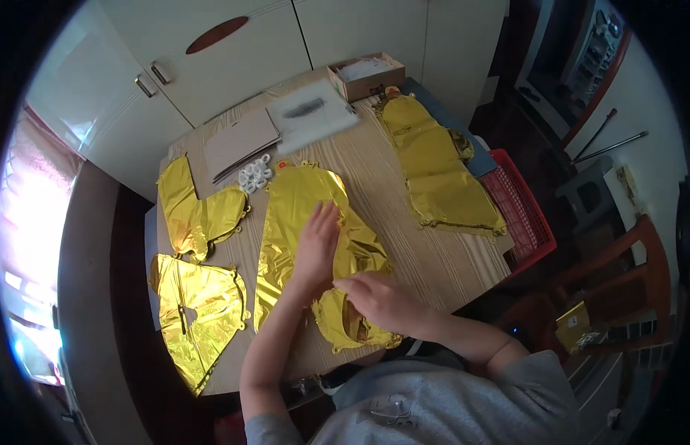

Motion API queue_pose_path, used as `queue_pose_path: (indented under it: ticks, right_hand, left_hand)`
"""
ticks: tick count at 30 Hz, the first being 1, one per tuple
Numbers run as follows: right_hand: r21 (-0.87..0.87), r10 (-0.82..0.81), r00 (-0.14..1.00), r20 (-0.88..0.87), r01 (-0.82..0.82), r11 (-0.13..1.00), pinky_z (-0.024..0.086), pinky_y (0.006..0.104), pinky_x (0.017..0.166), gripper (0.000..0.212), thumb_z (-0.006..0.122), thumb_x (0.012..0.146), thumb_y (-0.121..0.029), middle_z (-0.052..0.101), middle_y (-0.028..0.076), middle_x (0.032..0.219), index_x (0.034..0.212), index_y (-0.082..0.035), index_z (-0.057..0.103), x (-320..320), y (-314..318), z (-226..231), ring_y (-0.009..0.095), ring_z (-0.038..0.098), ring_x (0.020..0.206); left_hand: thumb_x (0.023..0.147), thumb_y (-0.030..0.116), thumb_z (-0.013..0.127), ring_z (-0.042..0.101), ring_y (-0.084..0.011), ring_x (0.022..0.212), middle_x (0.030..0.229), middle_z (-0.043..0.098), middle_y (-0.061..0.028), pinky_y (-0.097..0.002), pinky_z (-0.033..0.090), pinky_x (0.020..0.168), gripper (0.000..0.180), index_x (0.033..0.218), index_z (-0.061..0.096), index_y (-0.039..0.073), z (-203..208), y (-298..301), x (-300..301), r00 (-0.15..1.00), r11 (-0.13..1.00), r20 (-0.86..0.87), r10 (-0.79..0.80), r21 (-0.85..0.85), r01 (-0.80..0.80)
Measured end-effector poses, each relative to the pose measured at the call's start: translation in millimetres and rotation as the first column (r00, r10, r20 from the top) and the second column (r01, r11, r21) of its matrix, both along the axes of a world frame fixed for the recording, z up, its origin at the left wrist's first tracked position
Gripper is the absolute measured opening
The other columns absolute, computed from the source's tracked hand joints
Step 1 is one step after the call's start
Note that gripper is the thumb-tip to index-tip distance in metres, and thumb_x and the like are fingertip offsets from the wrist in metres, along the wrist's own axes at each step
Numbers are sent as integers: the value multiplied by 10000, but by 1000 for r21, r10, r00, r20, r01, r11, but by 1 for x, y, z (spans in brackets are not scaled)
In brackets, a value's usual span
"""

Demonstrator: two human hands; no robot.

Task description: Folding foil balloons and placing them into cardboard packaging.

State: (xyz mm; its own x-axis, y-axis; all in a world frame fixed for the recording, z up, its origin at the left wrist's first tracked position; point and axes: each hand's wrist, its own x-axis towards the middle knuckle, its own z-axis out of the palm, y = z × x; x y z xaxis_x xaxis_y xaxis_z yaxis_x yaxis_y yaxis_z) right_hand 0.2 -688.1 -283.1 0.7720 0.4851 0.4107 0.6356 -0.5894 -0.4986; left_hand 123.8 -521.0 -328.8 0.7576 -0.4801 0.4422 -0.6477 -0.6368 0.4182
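In the middle of the table lies a flat, deflated gold foil balloon (297, 196) with small tabs along its edges. My left hand (317, 241) rests flat on it, fingers stretched out toward the far side. Close to my body, my right hand (382, 300) is closed, its fingertips pinching at the balloon near my left wrist. Below that hand, a crumpled part of gold foil (337, 326) reaches the table's near edge. What exactly sits between the right fingertips is partly hidden.
More flat gold foil balloons lie at left (204, 211), near left (204, 304) and right (438, 167). White rings (254, 174) sit in a heap beside brown cardboard sheets (241, 141) and a clear plastic bag (312, 115). Behind stands an open cardboard box (367, 74); a red basket (519, 211) borders the right edge.
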Motion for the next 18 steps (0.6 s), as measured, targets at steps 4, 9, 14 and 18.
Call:
queue_pose_path:
  ticks: [4, 9, 14, 18]
  right_hand:
    - [-35, 68, 998, -8, -68, 997, 537, 365, 835, 376, 540, 870, -65, 587, 130, 1071, 1240, -17, 504, 2, 13, -18, 273, 628, 973]
    - [-68, 101, 994, -40, -104, 992, 537, 364, 838, 404, 565, 851, -43, 566, 117, 1058, 1250, -25, 502, 2, 24, -15, 267, 620, 977]
    - [-13, 127, 991, -31, -127, 992, 534, 372, 848, 392, 574, 862, -65, 553, 128, 1097, 1242, -14, 492, 6, 30, -19, 278, 611, 999]
    - [194, 199, 971, -134, -171, 966, 529, 378, 870, 371, 598, 897, -125, 570, 134, 1114, 1241, -32, 492, 3, 27, -21, 293, 613, 1011]
  left_hand:
    - [903, 240, 616, 614, -325, 1003, 1080, 681, -173, -414, 479, 877, 504, 1323, 487, -8, 18, 1, 14, 948, 972, -296, 119, -160, -172]
    - [838, 252, 682, 670, -236, 781, 921, 710, -149, -363, 525, 728, 594, 1336, 477, 2, 17, -6, 44, 848, 955, -517, 115, -176, -237]
    - [806, 185, 698, 670, -184, 676, 829, 711, -124, -319, 525, 644, 601, 1339, 481, 11, 20, -15, 68, 782, 957, -609, 134, -124, -261]
    - [784, 168, 698, 679, -197, 681, 815, 707, -119, -322, 524, 645, 597, 1325, 497, 15, 27, -16, 66, 790, 972, -592, 163, -41, -231]
